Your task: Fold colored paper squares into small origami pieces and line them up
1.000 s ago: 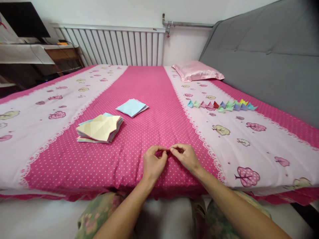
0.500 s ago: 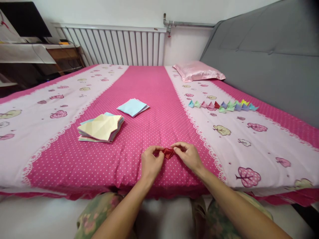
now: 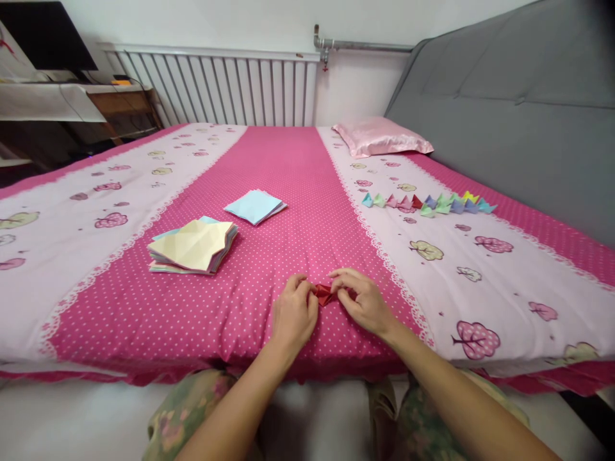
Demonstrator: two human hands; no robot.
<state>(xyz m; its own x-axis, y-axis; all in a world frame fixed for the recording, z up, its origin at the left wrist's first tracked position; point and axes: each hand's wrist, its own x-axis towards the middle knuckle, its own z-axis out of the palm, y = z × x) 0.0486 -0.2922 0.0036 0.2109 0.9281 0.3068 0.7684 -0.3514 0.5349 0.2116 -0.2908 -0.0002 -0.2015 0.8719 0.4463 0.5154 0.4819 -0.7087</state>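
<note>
A small folded red paper piece [image 3: 323,294] is held between my two hands, just above the bed's near edge. My left hand [image 3: 294,312] pinches its left side, fingers closed. On its other side, my right hand [image 3: 361,301] grips the right end with thumb and fingertips. The fingers hide parts of the paper, so its full shape cannot be made out. To the left lies a stack of creased papers [image 3: 195,246], pale yellow on top. Beyond it is a smaller pile of light blue paper [image 3: 255,206].
Several small folded paper figures [image 3: 427,203] in mixed colours line the right side of the bed. A pink pillow [image 3: 382,136] lies farther back, beside the grey headboard [image 3: 519,96]. A radiator [image 3: 216,86] runs along the far wall, with a monitor [image 3: 45,35] at left.
My left fingers have shifted their grip and curled more over the red paper's left side. My right fingers have moved slightly. The paper stays in nearly the same place.
</note>
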